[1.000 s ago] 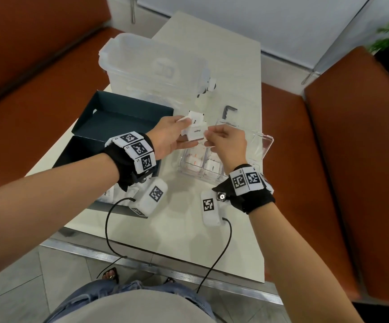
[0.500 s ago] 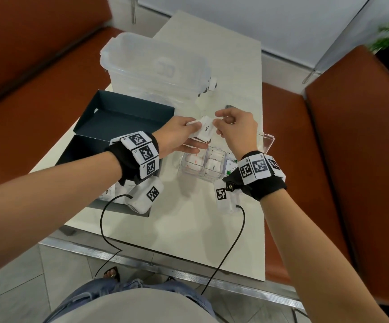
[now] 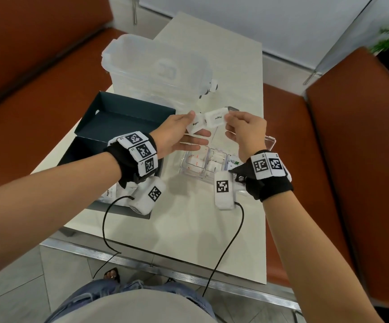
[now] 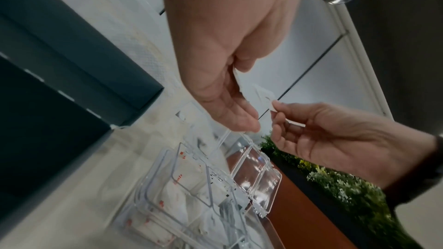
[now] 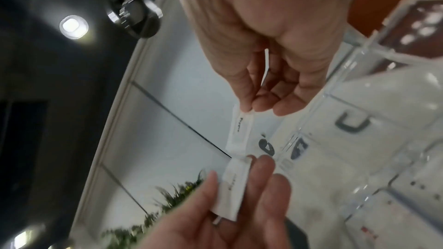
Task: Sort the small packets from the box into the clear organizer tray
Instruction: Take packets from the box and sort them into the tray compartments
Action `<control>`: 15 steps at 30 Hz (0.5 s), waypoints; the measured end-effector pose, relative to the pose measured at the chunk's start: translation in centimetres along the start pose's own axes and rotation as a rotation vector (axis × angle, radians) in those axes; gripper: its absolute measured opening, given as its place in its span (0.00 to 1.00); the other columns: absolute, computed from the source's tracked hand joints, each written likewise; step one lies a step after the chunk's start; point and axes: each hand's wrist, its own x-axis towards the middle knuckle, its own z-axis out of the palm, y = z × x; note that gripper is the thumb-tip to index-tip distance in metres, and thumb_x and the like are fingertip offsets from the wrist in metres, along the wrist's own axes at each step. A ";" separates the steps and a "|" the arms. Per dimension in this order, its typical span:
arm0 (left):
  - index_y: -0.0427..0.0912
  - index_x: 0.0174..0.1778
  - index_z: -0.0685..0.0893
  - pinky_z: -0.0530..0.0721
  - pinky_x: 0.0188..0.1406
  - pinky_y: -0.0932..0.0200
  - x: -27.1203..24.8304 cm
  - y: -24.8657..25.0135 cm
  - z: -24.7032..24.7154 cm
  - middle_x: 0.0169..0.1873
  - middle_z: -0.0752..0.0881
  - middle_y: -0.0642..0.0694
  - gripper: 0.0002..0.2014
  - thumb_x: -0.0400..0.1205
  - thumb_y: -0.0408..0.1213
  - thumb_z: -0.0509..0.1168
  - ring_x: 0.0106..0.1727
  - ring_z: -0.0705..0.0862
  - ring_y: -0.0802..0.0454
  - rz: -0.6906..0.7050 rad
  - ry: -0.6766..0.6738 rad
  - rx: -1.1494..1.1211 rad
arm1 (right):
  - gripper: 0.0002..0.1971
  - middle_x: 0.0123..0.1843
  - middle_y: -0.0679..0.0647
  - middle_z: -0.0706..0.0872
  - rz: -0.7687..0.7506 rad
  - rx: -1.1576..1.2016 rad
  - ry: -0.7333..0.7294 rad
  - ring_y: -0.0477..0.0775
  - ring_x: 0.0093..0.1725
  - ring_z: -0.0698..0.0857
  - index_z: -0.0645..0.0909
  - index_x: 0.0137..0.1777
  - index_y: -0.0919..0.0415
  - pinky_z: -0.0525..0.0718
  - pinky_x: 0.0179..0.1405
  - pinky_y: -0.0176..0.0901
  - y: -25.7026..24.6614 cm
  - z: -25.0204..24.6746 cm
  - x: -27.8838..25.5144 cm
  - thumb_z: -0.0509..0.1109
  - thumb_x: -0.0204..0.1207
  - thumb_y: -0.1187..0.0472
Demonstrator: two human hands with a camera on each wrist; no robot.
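Observation:
Two small white pepper packets hang end to end as one strip above the clear organizer tray (image 3: 270,141). My left hand (image 3: 194,127) pinches the left packet (image 3: 196,124) between thumb and straight fingers. With thumb and forefinger, my right hand (image 3: 230,120) pinches the right packet (image 3: 217,117). The right wrist view shows both packets (image 5: 239,126) meeting at a seam, with left-hand fingers (image 5: 261,173) under the lower one. Several white packets lie in the tray's near compartments (image 3: 197,163). The dark box (image 3: 119,120) stands open at the left; more packets (image 3: 109,194) show under my left wrist.
A large clear lidded container (image 3: 156,68) stands behind the box. A small dark bent tool (image 3: 234,110) lies beyond the tray. Orange bench seats (image 3: 351,159) flank the white table (image 3: 189,229). Cables hang from both wrist cameras over the table's front edge.
Both hands have risen a little and drawn apart. The packets, held bunched together a second ago, now stretch in a line between them.

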 end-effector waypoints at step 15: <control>0.41 0.59 0.83 0.88 0.37 0.60 0.3 0.4 1.4 0.50 0.92 0.42 0.12 0.90 0.39 0.56 0.50 0.92 0.45 -0.013 -0.064 -0.030 | 0.06 0.35 0.59 0.87 -0.042 -0.085 -0.114 0.52 0.31 0.87 0.86 0.50 0.68 0.85 0.36 0.38 0.1 0.8 -0.4 0.75 0.74 0.70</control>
